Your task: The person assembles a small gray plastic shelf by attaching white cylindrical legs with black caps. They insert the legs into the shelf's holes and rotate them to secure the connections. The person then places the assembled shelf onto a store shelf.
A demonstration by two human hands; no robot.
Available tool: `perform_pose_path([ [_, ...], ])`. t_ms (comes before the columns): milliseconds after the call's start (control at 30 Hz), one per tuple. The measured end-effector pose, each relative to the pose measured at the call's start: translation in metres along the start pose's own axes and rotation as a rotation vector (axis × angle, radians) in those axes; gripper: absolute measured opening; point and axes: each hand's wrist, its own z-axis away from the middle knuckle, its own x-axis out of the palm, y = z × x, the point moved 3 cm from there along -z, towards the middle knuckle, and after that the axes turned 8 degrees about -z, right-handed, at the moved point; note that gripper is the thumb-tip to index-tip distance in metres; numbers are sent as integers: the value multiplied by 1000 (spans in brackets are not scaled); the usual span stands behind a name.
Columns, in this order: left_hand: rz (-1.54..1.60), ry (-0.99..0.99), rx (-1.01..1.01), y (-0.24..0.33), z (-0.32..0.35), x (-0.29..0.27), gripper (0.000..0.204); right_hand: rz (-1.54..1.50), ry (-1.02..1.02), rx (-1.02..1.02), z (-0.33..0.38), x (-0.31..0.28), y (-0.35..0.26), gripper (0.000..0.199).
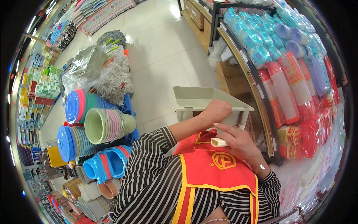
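A pale grey-green plastic tray (191,98) with a wide rim and a post-like leg (243,118) at its near right corner stands in front of me. My left hand (217,111) is closed like a fist at the tray's near rim; whatever it may grip is hidden. Just nearer and to the right, my right hand (238,141) is wrapped round a cream hollow plastic tube (220,142), whose open end points left. The tube is held over my red apron (220,168), apart from the tray.
Stacked buckets (95,127) and blue baskets (108,164) stand on the left, with grey mop heads (119,74) behind them. A shelf (257,86) close on the right carries wrapped packs (294,86). A cardboard box (231,78) sits under it. Tiled floor (160,56) runs ahead.
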Motion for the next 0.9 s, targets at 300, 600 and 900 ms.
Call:
perform_pose_path([
  [300,24,-66,-171,-89,-35,-1,33,-192,-250,-141,-103,23,55,21],
  [600,226,-115,-563,-226,-82,-34,40,-1022,156,465,-173,-44,193,30],
  [900,469,-7,-706,-329,-125,-78,40,-1422,262,553,-269,-66,279,22],
])
